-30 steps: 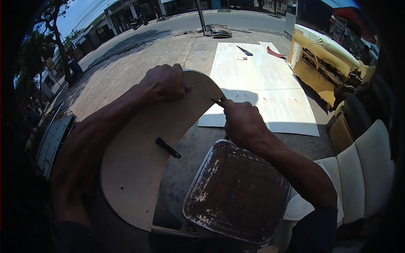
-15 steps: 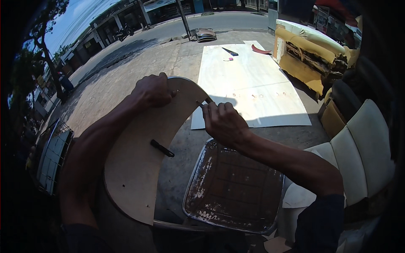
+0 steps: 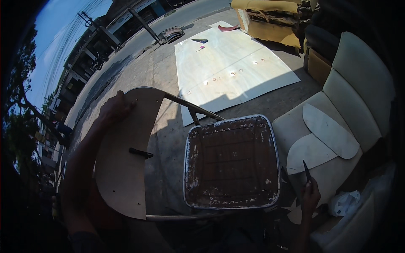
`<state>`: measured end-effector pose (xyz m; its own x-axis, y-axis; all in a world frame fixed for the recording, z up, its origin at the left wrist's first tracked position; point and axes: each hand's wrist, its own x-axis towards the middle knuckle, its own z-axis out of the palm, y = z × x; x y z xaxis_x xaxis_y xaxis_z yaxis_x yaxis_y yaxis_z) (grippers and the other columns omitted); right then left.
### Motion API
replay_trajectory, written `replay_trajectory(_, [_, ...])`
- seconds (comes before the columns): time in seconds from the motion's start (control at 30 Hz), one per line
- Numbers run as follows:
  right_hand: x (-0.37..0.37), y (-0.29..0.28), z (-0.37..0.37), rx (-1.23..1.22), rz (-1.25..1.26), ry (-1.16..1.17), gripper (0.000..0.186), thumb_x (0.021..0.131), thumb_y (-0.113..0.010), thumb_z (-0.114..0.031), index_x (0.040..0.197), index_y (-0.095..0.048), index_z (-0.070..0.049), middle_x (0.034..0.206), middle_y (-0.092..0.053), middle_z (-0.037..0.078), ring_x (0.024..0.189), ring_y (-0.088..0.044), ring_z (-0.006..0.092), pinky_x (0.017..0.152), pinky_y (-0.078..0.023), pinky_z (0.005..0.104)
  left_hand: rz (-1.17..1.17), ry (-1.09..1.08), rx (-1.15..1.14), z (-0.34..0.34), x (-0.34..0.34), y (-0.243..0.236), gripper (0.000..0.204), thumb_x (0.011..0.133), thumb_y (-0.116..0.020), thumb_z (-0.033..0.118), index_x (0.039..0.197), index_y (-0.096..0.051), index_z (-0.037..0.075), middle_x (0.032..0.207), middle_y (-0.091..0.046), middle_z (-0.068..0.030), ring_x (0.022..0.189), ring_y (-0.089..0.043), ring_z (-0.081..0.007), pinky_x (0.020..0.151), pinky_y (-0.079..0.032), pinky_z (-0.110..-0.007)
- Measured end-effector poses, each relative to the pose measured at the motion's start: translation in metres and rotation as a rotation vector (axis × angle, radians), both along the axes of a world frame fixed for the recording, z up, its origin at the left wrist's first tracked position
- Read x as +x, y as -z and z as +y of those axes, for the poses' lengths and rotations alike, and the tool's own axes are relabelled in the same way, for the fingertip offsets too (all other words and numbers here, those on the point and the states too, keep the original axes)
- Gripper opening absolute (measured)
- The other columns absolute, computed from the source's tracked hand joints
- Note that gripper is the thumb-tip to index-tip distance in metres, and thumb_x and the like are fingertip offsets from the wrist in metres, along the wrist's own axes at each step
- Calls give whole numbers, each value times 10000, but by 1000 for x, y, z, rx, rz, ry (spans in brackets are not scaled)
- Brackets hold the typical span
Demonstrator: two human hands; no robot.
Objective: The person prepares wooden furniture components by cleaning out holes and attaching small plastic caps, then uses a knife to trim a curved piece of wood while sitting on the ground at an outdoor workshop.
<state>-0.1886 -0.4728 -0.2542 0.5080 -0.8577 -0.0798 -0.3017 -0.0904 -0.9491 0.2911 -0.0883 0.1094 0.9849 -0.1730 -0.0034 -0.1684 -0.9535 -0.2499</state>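
Observation:
My left hand is closed on the upper edge of a brown curved board, which stands against the metal frame of a chair. Small dark holes show near the board's ends. Across its face rests a black stick-like tool, perhaps a marker. Low on the right, my right hand grips a slim dark pointed tool, tip upward, in front of a cream seat. Its exact kind is unclear. Between my hands lies the chair's worn brown seat panel with a chipped metal rim.
Two pale cut pieces rest on the cream padded seat. Near my right hand lies a white plastic bag. Farther off, a large white sheet carries a dark tool and a red strip. A torn yellow sofa stands behind.
My right hand has left the board's upper right corner and moved down to the far right, holding the pointed tool. My left hand stays on the board's top. The view has swung right.

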Motion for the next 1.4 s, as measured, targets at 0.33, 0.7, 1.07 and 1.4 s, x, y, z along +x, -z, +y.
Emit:
replay_trajectory(0.33, [-231,179,141,58,769,-48,309,992,-569,-213,1240,-683,-67,1124,-698,242,1082,-659,443,908,-521,532,-181,783,-8,-40,-181,0,316,947,-596,18,1263,-575,3,1265,-566,-216,1189,-582,-421,995,-490,-479])
replay_trajectory(0.7, [-271,243,86,-265,635,109,330,913,-629,-62,1238,-678,-33,1165,-664,249,1123,-618,447,959,-502,491,670,1181,138,-98,-408,65,440,720,-805,113,1128,-645,67,1107,-657,-126,1072,-634,-327,926,-487,-460])
replay_trajectory(1.07, [-289,181,-148,-454,1122,312,374,900,-533,-65,1251,-661,-52,1151,-704,223,1127,-670,403,997,-505,490,657,1551,-66,-117,-455,234,270,841,-740,162,1090,-668,87,987,-686,-71,960,-682,-247,894,-493,-400])
replay_trajectory(1.4, [-329,176,99,-302,579,-22,271,896,-680,-242,1013,-728,-2,998,-679,249,944,-686,435,834,-545,516,1085,1879,-269,-217,-544,395,303,926,-687,173,1205,-631,68,1183,-662,-132,1059,-677,-336,932,-538,-450])
